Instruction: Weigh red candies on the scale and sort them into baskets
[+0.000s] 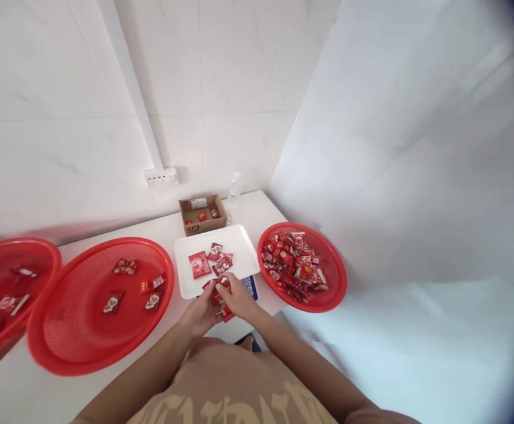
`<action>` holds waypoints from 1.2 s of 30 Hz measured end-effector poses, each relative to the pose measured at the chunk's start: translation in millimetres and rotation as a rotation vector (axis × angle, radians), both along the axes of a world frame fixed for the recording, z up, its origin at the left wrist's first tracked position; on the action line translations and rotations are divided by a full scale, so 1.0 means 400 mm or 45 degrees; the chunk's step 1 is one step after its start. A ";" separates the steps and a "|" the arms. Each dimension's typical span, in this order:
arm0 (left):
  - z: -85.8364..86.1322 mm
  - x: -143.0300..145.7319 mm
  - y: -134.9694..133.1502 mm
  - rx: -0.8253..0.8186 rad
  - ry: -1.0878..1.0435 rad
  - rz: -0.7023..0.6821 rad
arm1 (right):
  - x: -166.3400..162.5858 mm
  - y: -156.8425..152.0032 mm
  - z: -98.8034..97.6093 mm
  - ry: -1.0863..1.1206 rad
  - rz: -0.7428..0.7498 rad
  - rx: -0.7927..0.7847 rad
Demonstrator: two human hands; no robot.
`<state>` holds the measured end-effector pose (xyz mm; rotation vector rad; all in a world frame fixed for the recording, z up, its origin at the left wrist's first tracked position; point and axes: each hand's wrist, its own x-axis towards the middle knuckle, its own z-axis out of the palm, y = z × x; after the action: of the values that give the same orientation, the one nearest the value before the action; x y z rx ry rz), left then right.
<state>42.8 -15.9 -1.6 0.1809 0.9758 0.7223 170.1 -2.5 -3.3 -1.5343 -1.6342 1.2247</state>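
Note:
My left hand (200, 315) and my right hand (238, 297) meet over the near edge of a white tray (239, 238) and together grip a bunch of small red packets (221, 300). Both sets of fingers are curled around the packets. Several more red packets (208, 259) lie loose on the white tray, which sits on a scale with a blue keypad (250, 287).
A red basket (303, 266) full of red packets sits to the right. A larger red basket (84, 347) with a few packets lies to the left, another red basket (13, 259) beyond it. A small cardboard box (201, 215) and a clear bottle (234, 188) stand by the wall.

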 end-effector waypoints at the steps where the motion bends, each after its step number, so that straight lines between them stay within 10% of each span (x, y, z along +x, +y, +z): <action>1: -0.004 0.002 0.004 -0.042 -0.037 0.033 | -0.006 -0.001 0.002 -0.073 -0.057 0.081; 13: 0.058 0.003 0.042 -0.113 -0.575 0.083 | 0.009 -0.020 0.102 -0.220 0.011 0.636; 17: 0.069 -0.028 0.053 -0.158 -0.583 0.119 | 0.110 0.056 0.027 -0.235 -0.306 0.692; 22: 0.075 -0.078 0.051 -0.105 -0.507 0.217 | 0.305 0.163 -0.152 -0.587 -0.563 -0.047; 26: 0.079 -0.116 0.040 -0.146 -0.320 0.276 | 0.379 0.185 -0.246 -0.641 -0.641 -0.237; 36: 0.053 -0.200 0.023 -0.246 -0.158 0.377 | 0.397 0.174 -0.285 -0.570 -0.790 -0.227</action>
<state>-37.0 -6.8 19.7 -0.1798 0.9569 0.8923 328.9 67.1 -117.3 -2.3248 -1.1469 0.7301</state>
